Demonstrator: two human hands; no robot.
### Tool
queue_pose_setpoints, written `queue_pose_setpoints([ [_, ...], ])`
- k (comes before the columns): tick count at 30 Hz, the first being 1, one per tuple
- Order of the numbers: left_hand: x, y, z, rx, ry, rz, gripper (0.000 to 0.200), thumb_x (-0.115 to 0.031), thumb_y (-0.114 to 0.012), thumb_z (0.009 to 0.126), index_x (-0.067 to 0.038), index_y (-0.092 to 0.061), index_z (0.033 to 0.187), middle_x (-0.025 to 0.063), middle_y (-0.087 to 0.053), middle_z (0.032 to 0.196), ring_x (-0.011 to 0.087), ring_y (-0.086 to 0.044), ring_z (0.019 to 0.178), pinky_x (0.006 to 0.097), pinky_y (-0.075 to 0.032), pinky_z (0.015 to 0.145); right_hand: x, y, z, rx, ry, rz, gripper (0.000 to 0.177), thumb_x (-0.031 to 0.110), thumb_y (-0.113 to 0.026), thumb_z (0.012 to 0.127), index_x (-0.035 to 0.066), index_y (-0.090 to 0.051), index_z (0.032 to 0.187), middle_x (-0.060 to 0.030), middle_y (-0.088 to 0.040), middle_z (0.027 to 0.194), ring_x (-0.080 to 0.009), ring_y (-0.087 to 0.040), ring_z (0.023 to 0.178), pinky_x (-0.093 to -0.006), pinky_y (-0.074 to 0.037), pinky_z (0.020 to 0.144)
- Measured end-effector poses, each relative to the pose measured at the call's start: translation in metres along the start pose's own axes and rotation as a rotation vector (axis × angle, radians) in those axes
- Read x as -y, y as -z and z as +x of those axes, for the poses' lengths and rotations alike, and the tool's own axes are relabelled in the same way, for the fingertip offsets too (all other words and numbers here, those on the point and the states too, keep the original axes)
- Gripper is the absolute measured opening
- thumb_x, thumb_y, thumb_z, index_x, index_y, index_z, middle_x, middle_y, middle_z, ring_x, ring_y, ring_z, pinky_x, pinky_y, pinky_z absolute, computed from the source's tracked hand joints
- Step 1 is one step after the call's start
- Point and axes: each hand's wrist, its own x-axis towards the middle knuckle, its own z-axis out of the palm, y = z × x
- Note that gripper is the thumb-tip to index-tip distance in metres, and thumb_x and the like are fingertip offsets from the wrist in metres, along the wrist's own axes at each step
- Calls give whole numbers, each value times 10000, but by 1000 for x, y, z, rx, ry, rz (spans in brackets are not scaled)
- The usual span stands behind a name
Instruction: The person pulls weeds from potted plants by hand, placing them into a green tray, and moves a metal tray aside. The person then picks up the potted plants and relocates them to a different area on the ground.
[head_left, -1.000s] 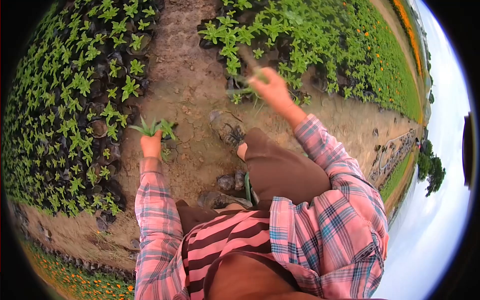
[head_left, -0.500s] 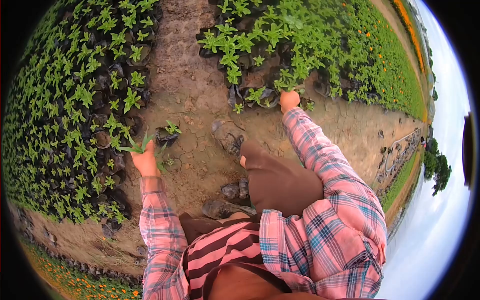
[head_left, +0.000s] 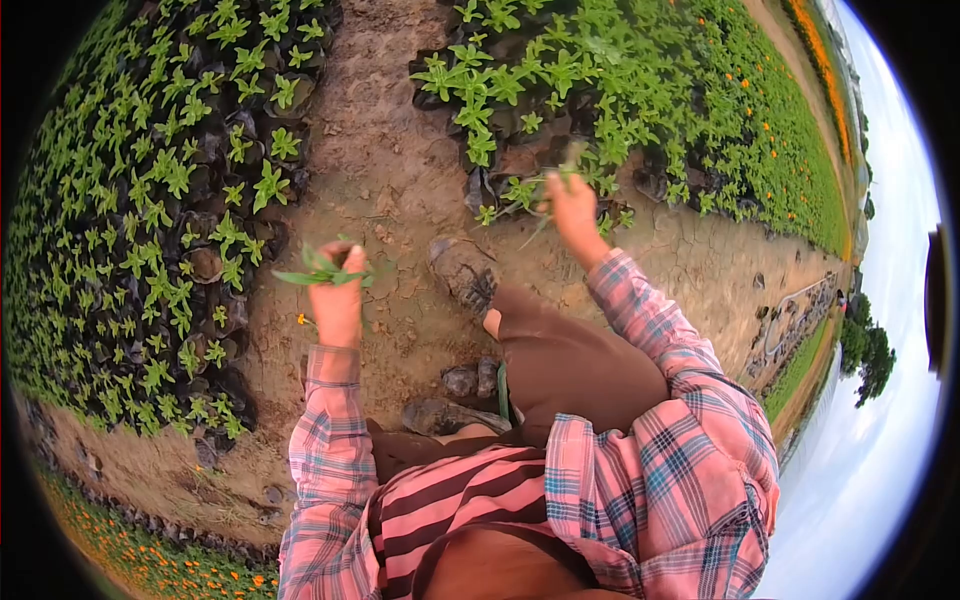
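My left hand [head_left: 337,303] is closed round a small bunch of green weeds [head_left: 312,274], its long leaves sticking out on both sides. It hangs over the bare soil beside the left block of potted seedlings [head_left: 185,290]. A small orange flower [head_left: 303,319] shows just left of the wrist. At the near edge of the right block of seedlings [head_left: 470,85], my right hand [head_left: 574,208] is closed on a thin weed [head_left: 538,228], partly smeared by motion. Its stem trails down to the left, above the soil.
Between the two blocks runs a dirt path [head_left: 365,130]. My shoe [head_left: 462,270] stands on it, with black plastic pots [head_left: 470,380] near my feet. Orange flowers [head_left: 765,125] grow among the plants farther right.
My right hand has lifted off the plants and drawn slightly back, a weed now showing in it. My left hand has moved right with its weeds, over the spot where a lone potted seedling showed.
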Motion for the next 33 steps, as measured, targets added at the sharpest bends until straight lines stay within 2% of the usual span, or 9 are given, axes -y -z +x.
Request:
queue_pose_setpoints([
  [4,-14,-41,-20,185,195,-191,346,-244,-619,898,-15,-520,1138,70,-580,1026,143,-565,868,285,-468,734,18,-76,-59,464,739,-231,250,211,-578,883,11,-565,1033,-155,-624,856,-294,-641,752,-376,-526,667],
  [6,-13,-52,-25,309,379,-433,373,-277,-614,898,-18,-513,1148,74,-579,1051,152,-561,924,292,-472,742,31,-94,-80,899,650,-550,307,156,-621,834,-1,-561,1091,-215,-591,976,-342,-616,804,-390,-509,728],
  [8,19,-48,-21,329,285,-305,314,-240,-579,921,-25,-515,1141,75,-573,1073,153,-549,971,297,-476,741,9,-96,-78,843,983,-320,279,159,-614,842,5,-568,1070,-202,-592,984,-317,-627,784,-380,-512,712],
  [9,24,-44,-20,273,278,-335,269,-218,-558,931,-18,-534,1110,86,-589,1053,169,-572,943,305,-493,723,20,-88,-82,847,982,-314,279,159,-614,842,5,-568,1070,-202,-592,984,-317,-627,784,-380,-512,712],
  [11,13,-34,-16,220,352,-286,203,-177,-508,952,-5,-560,1046,93,-619,952,181,-605,844,320,-512,674,43,-60,-84,957,126,-142,272,168,-611,848,5,-574,1063,-176,-597,998,-281,-632,830,-366,-511,726],
  [17,-5,-3,0,-21,259,-344,161,-167,-497,954,-26,-565,995,76,-614,883,186,-602,781,320,-495,613,-55,-15,-38,219,522,-774,361,49,-556,813,50,-522,1173,-273,-459,1221,-430,-555,968,-442,-465,853],
  [24,4,19,0,-103,154,-431,117,-153,-505,948,-52,-549,988,74,-610,894,188,-600,801,325,-510,624,-69,-31,-11,128,526,-855,330,43,-534,808,27,-474,1133,-279,-478,1088,-464,-539,926,-488,-469,789],
  [28,-12,47,-4,-126,102,-560,91,-134,-516,938,-61,-532,992,79,-602,891,203,-604,803,326,-523,639,-93,-18,26,98,962,-745,138,38,-514,807,13,-509,943,-228,-535,875,-421,-518,769,-498,-426,660],
  [33,-81,143,-39,-361,-117,-593,98,-130,-519,938,-41,-550,967,96,-607,884,202,-605,781,315,-523,626,-52,-10,20,63,716,-677,102,59,-631,776,18,-571,848,-164,-592,782,-350,-574,740,-402,-461,675],
])
